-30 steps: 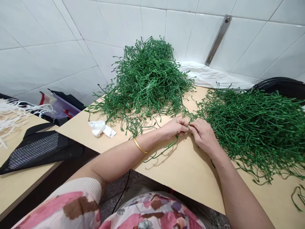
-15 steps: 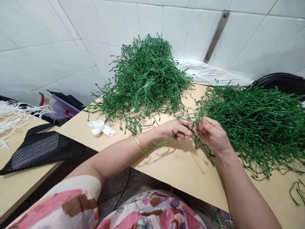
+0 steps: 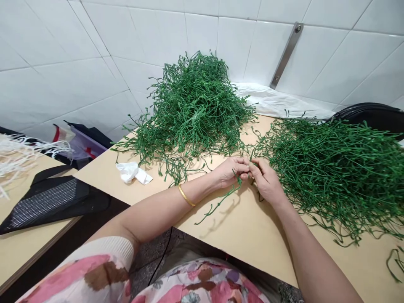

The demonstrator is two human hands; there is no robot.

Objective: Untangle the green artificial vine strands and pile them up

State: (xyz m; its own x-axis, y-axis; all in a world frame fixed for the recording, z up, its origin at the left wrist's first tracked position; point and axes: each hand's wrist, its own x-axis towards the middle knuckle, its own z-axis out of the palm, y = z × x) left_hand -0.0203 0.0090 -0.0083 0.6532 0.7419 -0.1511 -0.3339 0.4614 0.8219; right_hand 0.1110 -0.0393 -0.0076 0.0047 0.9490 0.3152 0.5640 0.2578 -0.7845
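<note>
My left hand [image 3: 232, 172] is closed in a pinch on a few thin green strands with small knobbed tips. From its fingers a green strand [image 3: 217, 205] hangs down toward me over the table. My right hand [image 3: 266, 182] touches it fingertip to fingertip, thumb and fingers pinched together. A little green shows between the fingers of my right hand, though most of what they grip is hidden. Behind my hands rises a large tangled heap of green strands [image 3: 198, 105]. Another heap of green strands [image 3: 341, 176] spreads to the right, close to my right hand.
Both heaps rest on a light wood-coloured table [image 3: 249, 240]. Crumpled white tissue [image 3: 132, 172] lies left of my forearm. A black mesh bag [image 3: 47, 202] and white strands [image 3: 22, 155] are on another surface at left. White cloth [image 3: 277, 101] lies along the tiled wall.
My right hand has moved left and closer to my left hand. The strands that stuck out around my right fingers are mostly out of sight, and the strand from my left hand hangs lower.
</note>
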